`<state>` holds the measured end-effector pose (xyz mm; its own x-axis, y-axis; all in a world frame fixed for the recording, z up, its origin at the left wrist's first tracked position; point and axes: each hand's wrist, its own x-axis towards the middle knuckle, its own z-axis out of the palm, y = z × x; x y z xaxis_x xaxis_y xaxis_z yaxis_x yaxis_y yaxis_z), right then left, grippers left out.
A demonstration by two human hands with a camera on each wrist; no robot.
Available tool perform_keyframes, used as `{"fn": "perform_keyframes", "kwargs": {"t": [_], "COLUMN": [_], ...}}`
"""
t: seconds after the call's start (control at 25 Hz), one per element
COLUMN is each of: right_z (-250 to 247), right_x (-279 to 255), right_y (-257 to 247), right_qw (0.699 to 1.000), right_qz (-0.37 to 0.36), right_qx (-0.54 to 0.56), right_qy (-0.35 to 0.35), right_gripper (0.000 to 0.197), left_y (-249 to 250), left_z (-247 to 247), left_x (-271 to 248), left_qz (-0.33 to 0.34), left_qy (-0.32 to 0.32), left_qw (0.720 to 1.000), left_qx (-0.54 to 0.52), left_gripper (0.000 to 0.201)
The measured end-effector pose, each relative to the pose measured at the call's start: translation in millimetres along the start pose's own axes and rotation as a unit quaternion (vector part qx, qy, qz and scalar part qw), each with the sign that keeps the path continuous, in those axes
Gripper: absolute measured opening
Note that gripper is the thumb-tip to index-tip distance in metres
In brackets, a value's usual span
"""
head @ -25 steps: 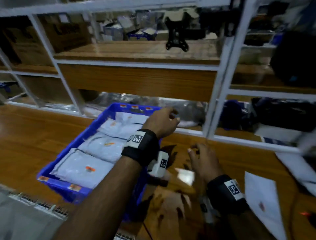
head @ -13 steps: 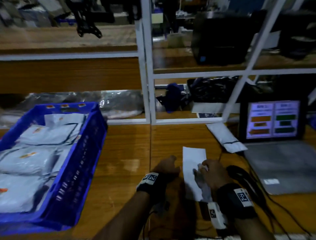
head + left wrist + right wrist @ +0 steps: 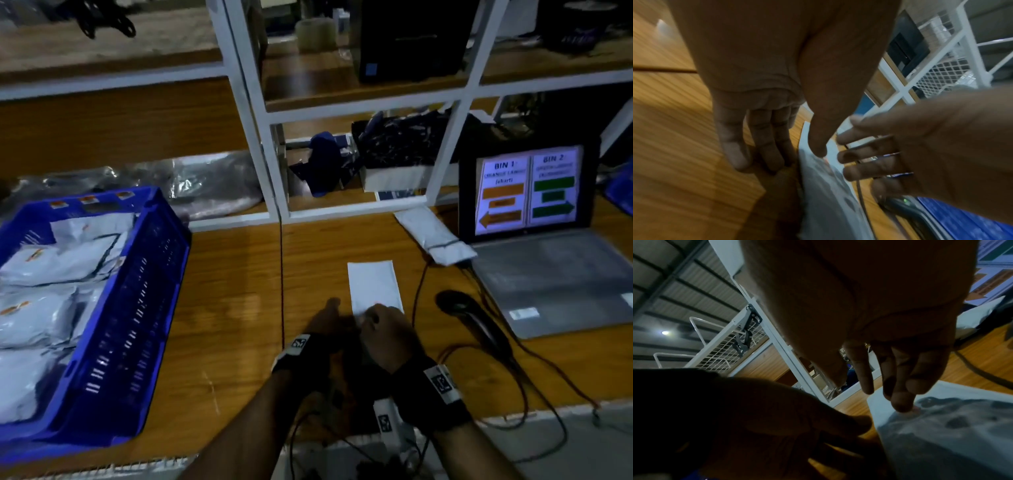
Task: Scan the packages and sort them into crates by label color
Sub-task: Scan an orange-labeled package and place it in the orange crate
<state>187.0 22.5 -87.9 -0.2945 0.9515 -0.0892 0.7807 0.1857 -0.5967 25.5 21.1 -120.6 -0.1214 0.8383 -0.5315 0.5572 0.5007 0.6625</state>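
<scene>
Turned from crate [image 3: 161, 274] to white pkg [image 3: 375, 287], flat on table [image 3: 236, 291] centre. Both hands now at its near end: left hand [image 3: 329, 325] grip loose beside it, right hand [image 3: 383, 329] fingertips pressing it. Scanner [image 3: 459, 305] idle, so scan likely next.

I see a white flat package [image 3: 375, 286] lying on the wooden surface [image 3: 233, 291], its long side running away from me. To its left sits the blue crate [image 3: 137, 308], holding several grey-white packages [image 3: 51, 260] with small orange labels. Another grey package [image 3: 435, 236] lies tilted just beside the scanner [image 3: 469, 315].
</scene>
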Motion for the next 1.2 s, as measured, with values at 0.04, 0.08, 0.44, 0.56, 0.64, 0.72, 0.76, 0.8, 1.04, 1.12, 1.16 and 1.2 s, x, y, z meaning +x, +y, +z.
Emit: {"fn": "perform_keyframes", "kwargs": {"t": [0.04,0.08,0.44,0.56,0.64,0.72,0.76,0.8,1.04,1.12,1.16,1.2], "right_z": [2,6,26,35,35,27,24,19,-3,-10,-11,-14], "right_x": [-10,-23,-123,-146,-159,-172,-175,-182,-211,-209,-204,-196], "right_y": [-4,-5,-28,-30,-39,-48,-51,-55,-55,-48,-42,-35], "right_qw": [1.000,0.998,0.988,0.984,0.983,0.981,0.980,0.980,0.977,0.979,0.981,0.983], "right_qz": [-0.002,0.000,0.102,0.074,0.082,0.094,0.094,0.093,0.087,0.087,0.088,0.090], "right_qx": [0.008,0.018,0.099,0.142,0.152,0.162,0.160,0.154,0.153,0.136,0.122,0.103], "right_qy": [0.030,0.056,0.060,0.075,0.063,0.057,0.066,0.081,0.121,0.123,0.124,0.124], "right_gripper": [0.020,0.020,0.016,0.011,0.010,0.014,0.017,0.018,0.018,0.017,0.017,0.018], "left_y": [-3,-10,-64,-85,-98,-102,-101,-100,-82,-70,-65,-59], "left_z": [-4,-6,-22,-25,-26,-25,-25,-24,-10,-8,-6,-5], "left_x": [0,-2,-54,-83,-98,-112,-117,-125,-159,-154,-149,-143], "left_qz": [0.014,0.032,0.130,0.111,0.104,0.113,0.113,0.110,0.104,0.094,0.082,0.078], "left_qy": [-0.012,-0.026,-0.061,-0.068,-0.060,-0.050,-0.046,-0.043,-0.052,-0.056,-0.062,-0.071], "left_qw": [1.000,0.999,0.981,0.984,0.987,0.984,0.985,0.986,0.986,0.991,0.994,0.994], "left_qx": [0.006,0.020,0.128,0.119,0.107,0.127,0.123,0.115,0.118,0.082,0.043,0.011], "left_gripper": [0.095,0.097,0.054,0.043,0.044,0.048,0.047,0.046,0.051,0.052,0.054,0.056]}}
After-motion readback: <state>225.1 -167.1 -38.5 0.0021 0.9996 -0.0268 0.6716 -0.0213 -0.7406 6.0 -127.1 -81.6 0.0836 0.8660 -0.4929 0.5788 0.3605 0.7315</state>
